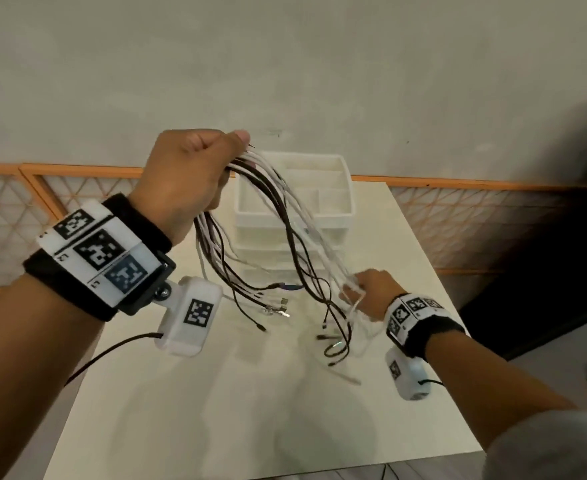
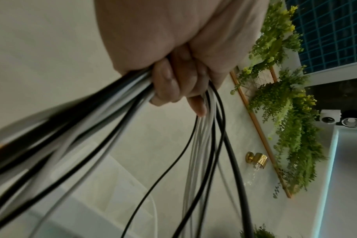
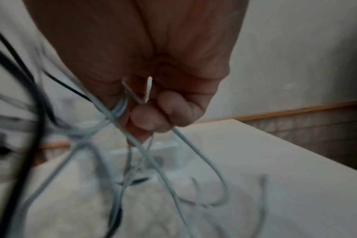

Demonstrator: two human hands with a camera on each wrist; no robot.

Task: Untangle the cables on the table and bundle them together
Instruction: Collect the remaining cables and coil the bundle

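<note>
My left hand (image 1: 195,174) is raised above the table and grips a bunch of black and white cables (image 1: 278,216) near their middle; both halves hang down from the fist. In the left wrist view the curled fingers (image 2: 173,83) wrap the cables (image 2: 116,122). Lower and to the right, my right hand (image 1: 371,292) holds several white cables (image 1: 349,299) just above the table. Its fingers (image 3: 153,116) are curled round these white cables (image 3: 137,145) in the right wrist view. Loose ends with plugs (image 1: 278,308) dangle over the tabletop.
A white drawer organiser (image 1: 319,202) with open top compartments stands at the back of the white table (image 1: 250,410), behind the hanging cables. A pale wall and an orange-framed lattice panel (image 1: 60,202) run behind. The table's right edge drops to a dark floor.
</note>
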